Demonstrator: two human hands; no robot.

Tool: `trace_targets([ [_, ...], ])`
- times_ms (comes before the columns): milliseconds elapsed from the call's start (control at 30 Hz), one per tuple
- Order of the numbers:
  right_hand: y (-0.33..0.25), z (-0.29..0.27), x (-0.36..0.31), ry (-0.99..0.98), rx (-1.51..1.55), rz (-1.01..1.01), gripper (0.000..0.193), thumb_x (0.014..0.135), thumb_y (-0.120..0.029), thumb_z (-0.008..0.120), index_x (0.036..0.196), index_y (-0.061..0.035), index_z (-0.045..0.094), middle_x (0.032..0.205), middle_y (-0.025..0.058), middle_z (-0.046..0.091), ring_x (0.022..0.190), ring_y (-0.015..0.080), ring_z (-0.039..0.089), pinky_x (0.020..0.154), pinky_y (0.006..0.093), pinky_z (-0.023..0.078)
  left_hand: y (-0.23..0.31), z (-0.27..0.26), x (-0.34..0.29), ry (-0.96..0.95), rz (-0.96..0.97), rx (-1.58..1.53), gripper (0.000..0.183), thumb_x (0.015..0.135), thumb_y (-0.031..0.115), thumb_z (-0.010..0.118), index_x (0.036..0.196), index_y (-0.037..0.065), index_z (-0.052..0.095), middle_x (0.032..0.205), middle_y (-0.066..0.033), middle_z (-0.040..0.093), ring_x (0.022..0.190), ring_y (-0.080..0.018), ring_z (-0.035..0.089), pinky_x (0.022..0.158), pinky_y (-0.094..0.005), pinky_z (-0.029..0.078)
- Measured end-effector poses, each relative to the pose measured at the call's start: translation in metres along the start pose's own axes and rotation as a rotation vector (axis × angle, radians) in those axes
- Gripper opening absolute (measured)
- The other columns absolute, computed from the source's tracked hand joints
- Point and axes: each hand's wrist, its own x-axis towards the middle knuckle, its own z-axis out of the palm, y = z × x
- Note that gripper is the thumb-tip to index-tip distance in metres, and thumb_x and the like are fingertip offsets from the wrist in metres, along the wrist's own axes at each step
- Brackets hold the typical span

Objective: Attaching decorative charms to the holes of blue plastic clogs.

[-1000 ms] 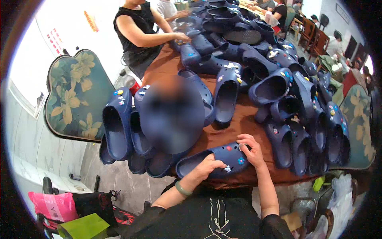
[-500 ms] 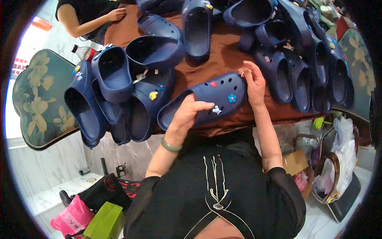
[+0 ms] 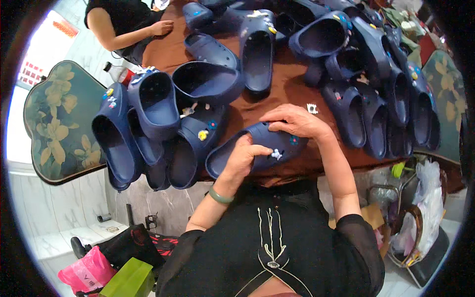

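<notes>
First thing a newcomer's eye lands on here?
The heap of navy blue clogs covering the brown table, most with small coloured charms on the toes. At the near edge, the left hand and right hand both grip one clog, which carries a white charm. At the upper left, another person's arm rests on the table.

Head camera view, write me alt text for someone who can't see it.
Seen from above, a person's left hand and right hand hold a navy blue foam clog with small charms at the edge of a brown-covered table. More navy clogs crowd the table, and another person's hand rests at its far end.
</notes>
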Motion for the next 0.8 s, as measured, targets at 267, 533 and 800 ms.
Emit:
trace_targets([
  [267,-0.001,0.039,0.008,0.284,-0.221,0.1,0.02,0.092,-0.024,0.053,0.094,-0.0072,0.064,0.09,0.0124,0.065,0.087,0.0315,0.061,0.077,0.0405,0.049,-0.002,-0.007,-0.002,0.009,-0.051,-0.011,0.055,0.066,-0.008,0.064,0.12,-0.004,0.053,0.107,-0.0081,0.063,0.098,-0.0177,0.062,0.089,-0.031,0.05],
  [533,0.01,0.042,-0.003,0.625,0.196,0.023,0.022,0.099,-0.022,0.047,0.092,-0.0041,0.059,0.079,0.0107,0.061,0.071,0.023,0.063,0.064,0.0333,0.049,-0.001,0.003,-0.002,-0.022,-0.16,-0.005,0.039,0.079,0.008,0.064,0.117,-0.002,0.059,0.106,-0.0077,0.066,0.094,-0.0182,0.064,0.089,-0.0313,0.05],
  [800,0.004,0.021,-0.05,0.999,0.86,0.336,0.023,0.101,-0.023,0.044,0.102,-0.0069,0.06,0.077,-0.0035,0.052,0.06,0.0038,0.045,0.051,0.0196,0.036,-0.004,-0.011,0.007,0.171,-0.043,-0.219,0.026,0.089,0.014,0.061,0.107,-0.004,0.064,0.107,-0.0098,0.067,0.095,-0.0183,0.064,0.091,-0.0329,0.049],
])
